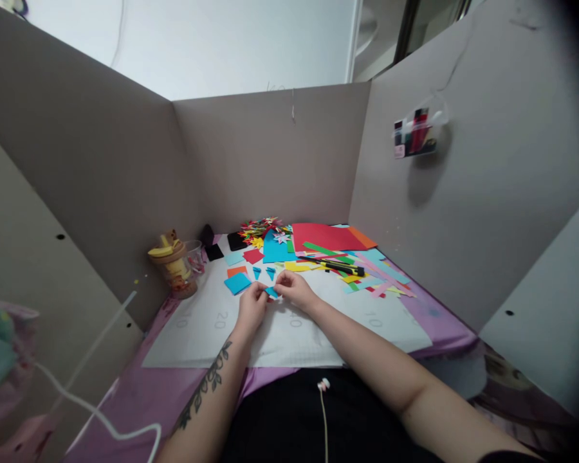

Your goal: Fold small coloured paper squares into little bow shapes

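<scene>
Between my hands is a small folded piece of blue paper [271, 292]. My left hand [253, 302] pinches its left side and my right hand [293, 289] pinches its right side, both just above the white mat [318, 341]. Two small folded blue paper pieces [257, 272] lie side by side just beyond my fingers. To the left of them rests a blue paper square [237, 283], partly over an orange paper piece [236, 271]. The fingertips hide part of the held piece.
A red sheet [323, 236] and a heap of folded paper stars [263, 228] lie at the back. A yellow-and-black cutter [342, 266] lies among coloured strips [381, 273] on the right. A brown-and-yellow cup [174, 267] stands left. Grey panels [270, 154] enclose the table.
</scene>
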{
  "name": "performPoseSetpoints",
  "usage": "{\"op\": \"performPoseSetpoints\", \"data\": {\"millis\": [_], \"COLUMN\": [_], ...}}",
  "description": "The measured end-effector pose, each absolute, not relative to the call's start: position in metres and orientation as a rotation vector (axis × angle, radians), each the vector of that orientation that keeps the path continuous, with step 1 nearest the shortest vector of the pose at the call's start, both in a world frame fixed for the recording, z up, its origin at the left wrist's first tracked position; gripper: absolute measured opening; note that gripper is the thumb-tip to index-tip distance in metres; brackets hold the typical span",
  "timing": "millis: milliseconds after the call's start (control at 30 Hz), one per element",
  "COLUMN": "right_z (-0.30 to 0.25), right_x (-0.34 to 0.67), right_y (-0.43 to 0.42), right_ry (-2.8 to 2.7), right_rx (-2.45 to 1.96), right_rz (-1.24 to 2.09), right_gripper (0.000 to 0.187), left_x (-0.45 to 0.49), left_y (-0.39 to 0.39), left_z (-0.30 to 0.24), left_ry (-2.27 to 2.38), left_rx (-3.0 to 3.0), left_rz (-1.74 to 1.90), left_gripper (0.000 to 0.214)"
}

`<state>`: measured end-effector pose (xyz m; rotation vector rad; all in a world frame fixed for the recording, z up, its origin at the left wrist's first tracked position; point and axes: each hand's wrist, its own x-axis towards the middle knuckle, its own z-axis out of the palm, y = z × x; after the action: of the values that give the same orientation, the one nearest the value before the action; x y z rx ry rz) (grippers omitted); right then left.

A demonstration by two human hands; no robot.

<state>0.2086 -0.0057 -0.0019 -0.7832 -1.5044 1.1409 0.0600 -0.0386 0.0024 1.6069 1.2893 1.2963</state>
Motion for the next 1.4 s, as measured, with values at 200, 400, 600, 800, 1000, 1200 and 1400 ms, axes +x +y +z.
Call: {"op": "performPoseSetpoints", "data": {"millis": [200, 400, 600, 800, 1000, 1200, 1400], "right_z": [0.003, 0.005, 0.003, 0.003, 0.004, 0.009, 0.010], "right_x": [0.209, 0.215, 0.217, 0.219, 0.219, 0.219, 0.219], "right_y": [-0.010, -0.009, -0.007, -0.007, -0.008, -0.011, -0.012], "right_ry": [-1.656, -1.722, -1.805, -1.848, -1.847, -1.797, -1.711], "right_rx": [-0.817, -0.890, -0.928, -0.919, -0.933, -0.919, -0.973], "right_rz": [1.084, 0.962, 0.845, 0.788, 0.824, 0.990, 1.098], "right_gripper": [0.012, 0.013, 0.011, 0.011, 0.011, 0.011, 0.011], "left_x": [0.060, 0.060, 0.060, 0.060, 0.059, 0.059, 0.061], "left_y": [-0.038, -0.043, -0.043, -0.041, -0.040, -0.039, -0.040], "left_z": [-0.001, 0.007, 0.009, 0.006, 0.003, 0.004, 0.004], "left_ry": [1.321, 1.315, 1.321, 1.248, 1.274, 1.235, 1.239], "left_rx": [1.748, 1.817, 1.789, 1.714, 1.722, 1.696, 1.786], "left_rz": [1.288, 1.269, 1.238, 1.204, 1.178, 1.168, 1.297], "left_gripper": [0.010, 0.026, 0.030, 0.032, 0.032, 0.032, 0.025]}}
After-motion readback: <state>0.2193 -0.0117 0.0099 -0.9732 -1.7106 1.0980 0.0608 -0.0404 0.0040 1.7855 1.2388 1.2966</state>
